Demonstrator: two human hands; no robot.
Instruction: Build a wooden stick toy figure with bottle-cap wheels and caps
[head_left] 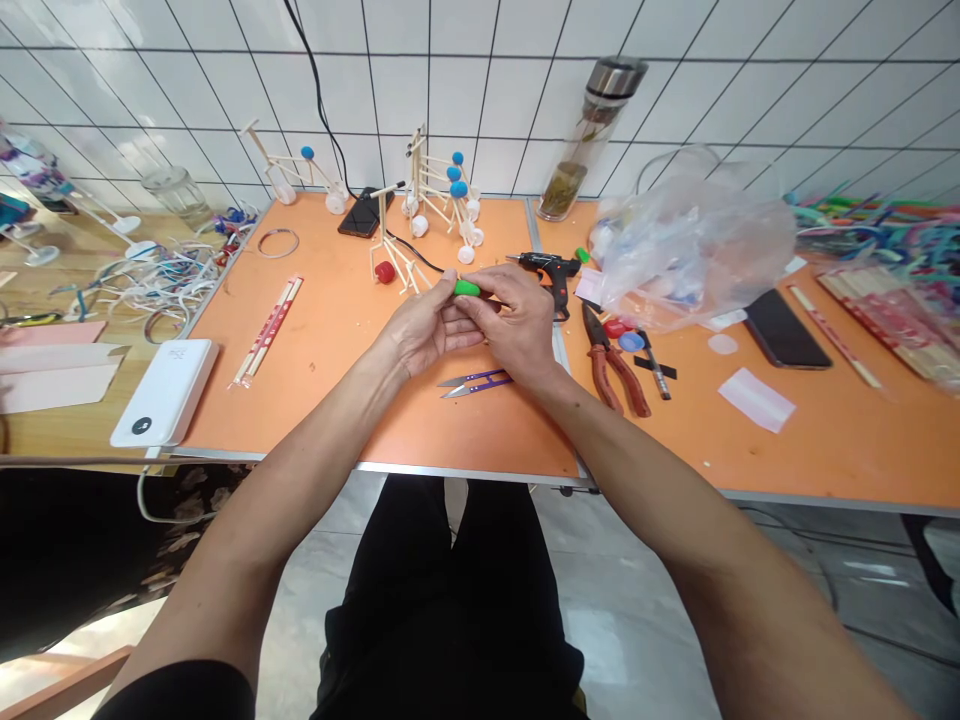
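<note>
Orange table (330, 340), near edge: L hand (427, 328), R hand (517, 322) both pinching green oval piece (466, 288); hot glue gun (547, 268) at 2 o'clock, within reach.

A glue gun (546, 274) is placed behind a pair of pliers (616, 362) on the table (337, 400), thread snips (476, 383) are laid to their left, and a power bank (165, 392) is set at the table's far left edge.

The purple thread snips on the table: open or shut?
Open: the thread snips lie with their two metal blades spread in a narrow V.
</note>
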